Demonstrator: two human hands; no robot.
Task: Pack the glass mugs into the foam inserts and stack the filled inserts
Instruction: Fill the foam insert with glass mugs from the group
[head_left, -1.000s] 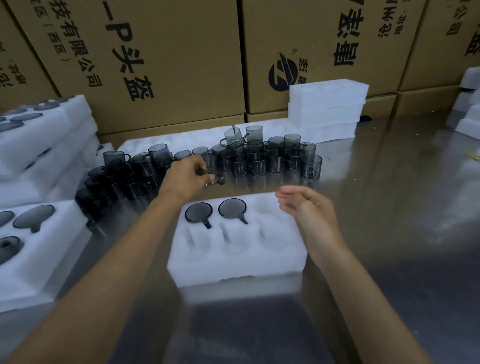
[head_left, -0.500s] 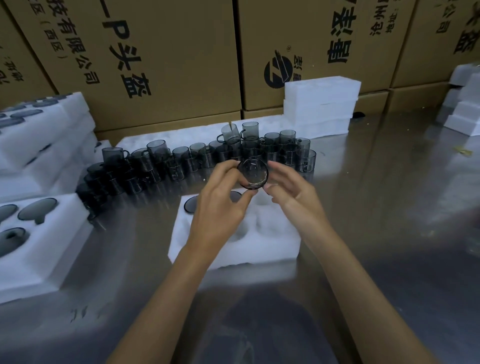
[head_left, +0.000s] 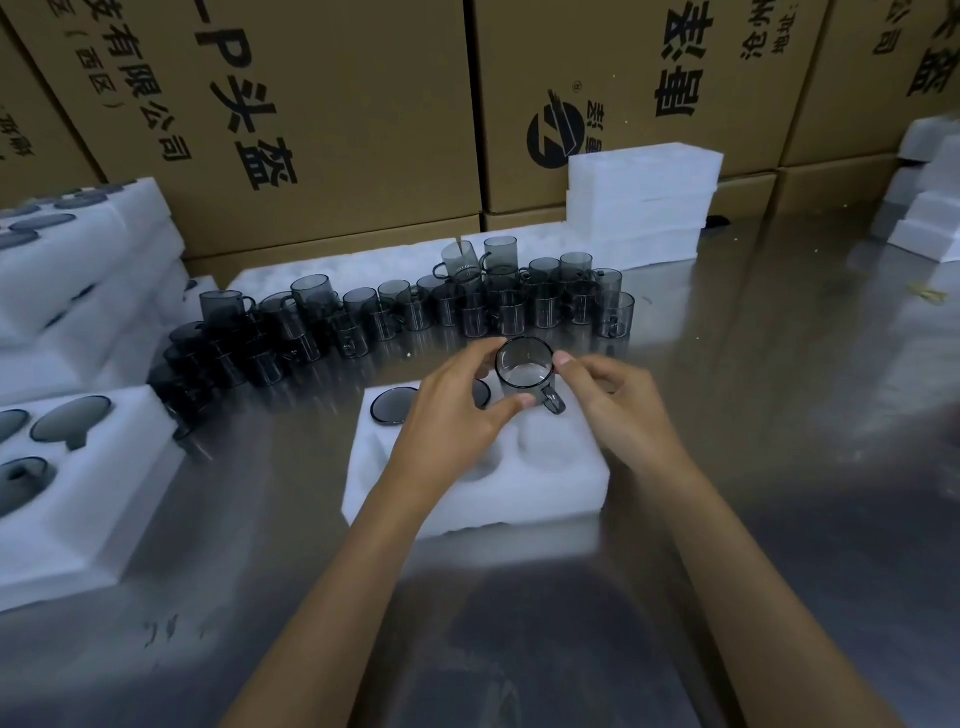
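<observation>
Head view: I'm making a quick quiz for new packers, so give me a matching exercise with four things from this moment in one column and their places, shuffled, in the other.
Things
1. held mug
2. loose mugs
3. empty foam stack
4. foam insert

Places
A. against the cardboard boxes, behind the mug row at its right end
B. on the metal table under both hands
C. in a row on the table beyond the hands
D. between the left hand and right hand

Pairs: 1-D, 2-C, 3-A, 4-B
</observation>
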